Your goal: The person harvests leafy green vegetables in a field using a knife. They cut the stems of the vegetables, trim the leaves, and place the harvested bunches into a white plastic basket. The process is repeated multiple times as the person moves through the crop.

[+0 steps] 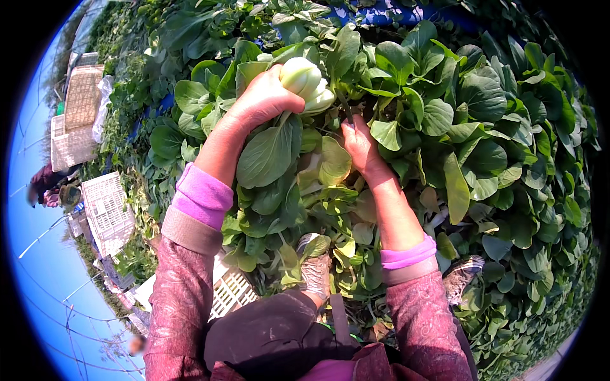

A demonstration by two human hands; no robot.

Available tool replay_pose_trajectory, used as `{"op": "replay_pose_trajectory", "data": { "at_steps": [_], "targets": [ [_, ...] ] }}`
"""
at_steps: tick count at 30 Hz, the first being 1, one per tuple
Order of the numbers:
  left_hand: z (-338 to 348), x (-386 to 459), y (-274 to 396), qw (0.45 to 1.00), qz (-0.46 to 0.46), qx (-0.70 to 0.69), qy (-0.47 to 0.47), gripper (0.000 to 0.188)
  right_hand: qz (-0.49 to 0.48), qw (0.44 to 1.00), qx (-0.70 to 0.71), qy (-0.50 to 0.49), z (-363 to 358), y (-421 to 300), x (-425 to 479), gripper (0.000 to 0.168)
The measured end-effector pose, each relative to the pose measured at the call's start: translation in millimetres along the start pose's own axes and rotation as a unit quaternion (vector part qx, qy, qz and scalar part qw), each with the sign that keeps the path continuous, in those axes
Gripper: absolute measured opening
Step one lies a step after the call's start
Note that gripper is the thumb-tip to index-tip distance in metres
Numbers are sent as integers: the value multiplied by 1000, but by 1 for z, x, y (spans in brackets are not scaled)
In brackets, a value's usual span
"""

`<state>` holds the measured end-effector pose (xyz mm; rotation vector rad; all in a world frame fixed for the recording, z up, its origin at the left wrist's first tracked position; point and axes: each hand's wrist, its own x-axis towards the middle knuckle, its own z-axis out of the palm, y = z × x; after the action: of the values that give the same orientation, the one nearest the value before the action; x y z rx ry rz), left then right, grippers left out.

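My left hand [271, 97] is closed around a head of bok choy [301, 78], its pale green base turned up to the right and its leaves hanging below my wrist. A second pale base shows just beside it. To the right, my right hand [357, 140] grips a narrow, dark knife-like tool [344, 105] whose tip end lies near the bok choy bases; its handle is hidden in my fingers. Leafy bok choy plants [436, 114] stand close on the right of this hand. Yellowing leaves [335, 161] lie between my two forearms.
White plastic crates [108, 209] stand at the left, with another crate [233, 293] beside my left knee. Stacked crates [83, 97] and a bent-over person [47, 183] are farther off. My shoes [315, 271] are among leaves. Blue sheeting [381, 14] shows at the top.
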<state>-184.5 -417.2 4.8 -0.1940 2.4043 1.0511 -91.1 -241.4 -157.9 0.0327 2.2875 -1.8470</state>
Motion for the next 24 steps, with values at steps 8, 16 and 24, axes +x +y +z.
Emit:
{"op": "replay_pose_trajectory", "data": {
  "at_steps": [8,16,24],
  "targets": [
    [5,-8,-28,999,-18,-26,37,61,77,988,-129,-23,10,29,29,16],
    [11,-37,-36,987,-19,-155,36,61,-321,720,-612,-59,14,31,18,17],
    [8,-47,-42,974,-21,-224,14,50,314,911,205,-171,-2,-21,20,29]
  ]
}}
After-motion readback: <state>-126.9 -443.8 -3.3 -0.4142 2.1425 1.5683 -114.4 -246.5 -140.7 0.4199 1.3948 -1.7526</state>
